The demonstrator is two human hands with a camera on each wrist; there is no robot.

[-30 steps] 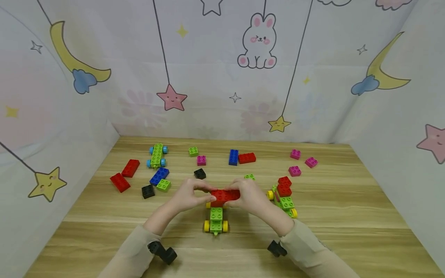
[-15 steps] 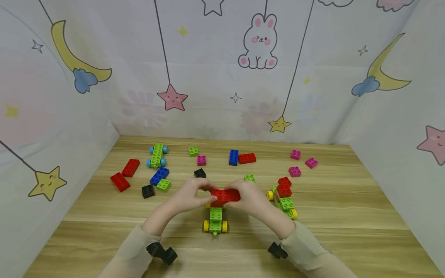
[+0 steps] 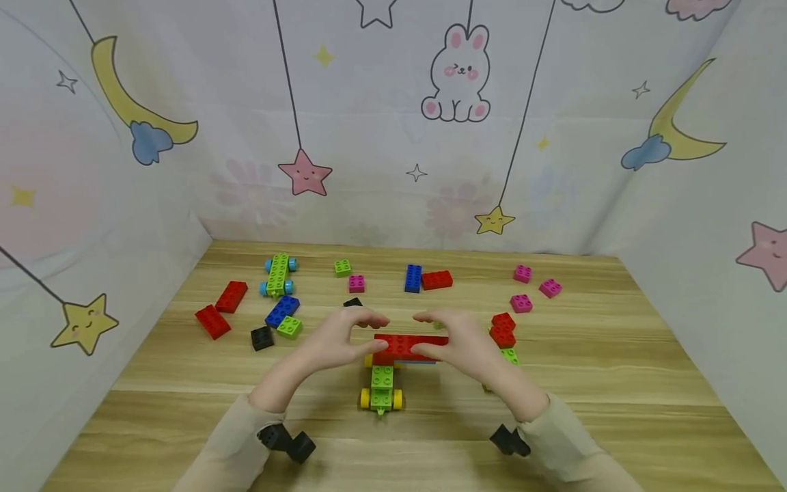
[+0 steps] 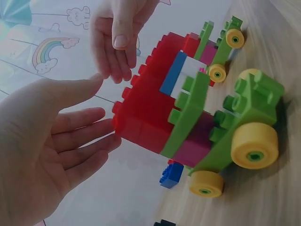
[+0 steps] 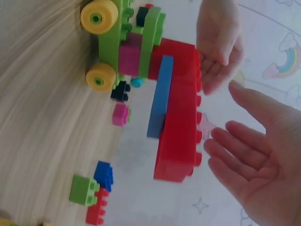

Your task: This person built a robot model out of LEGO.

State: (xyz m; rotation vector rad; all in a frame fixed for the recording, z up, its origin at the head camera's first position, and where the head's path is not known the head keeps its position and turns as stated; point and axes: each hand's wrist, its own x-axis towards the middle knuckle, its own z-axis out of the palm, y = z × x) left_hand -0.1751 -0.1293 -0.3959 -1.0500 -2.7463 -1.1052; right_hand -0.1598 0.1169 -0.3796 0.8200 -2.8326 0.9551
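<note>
A toy car [image 3: 382, 388] built of bricks stands in front of me, with a green wheeled base and yellow wheels [image 4: 254, 146]. Above the base sit a magenta brick [image 5: 129, 57] and a green plate [image 4: 188, 115]. Long red bricks [image 3: 402, 347] top it and jut out to the right, a blue plate [image 5: 161, 96] under the overhang. Beside the red bricks' left end is my left hand [image 3: 337, 336], fingers loosely extended; whether the fingertips touch is unclear. My right hand [image 3: 467, 343] is spread near the overhanging end, apart from it in the right wrist view.
Partly behind my right hand stands another brick car [image 3: 504, 335]. A green base with light-blue wheels [image 3: 279, 275] lies at the back left. Loose red [image 3: 212, 322], blue [image 3: 282, 311], black [image 3: 261, 339] and magenta bricks [image 3: 521, 303] are scattered around. A printed curtain [image 3: 381, 137] encloses the table.
My right hand has let go of the red bricks and moved right, uncovering their overhang and the blue plate. My left fingers have loosened from the red brick. The car stays in place.
</note>
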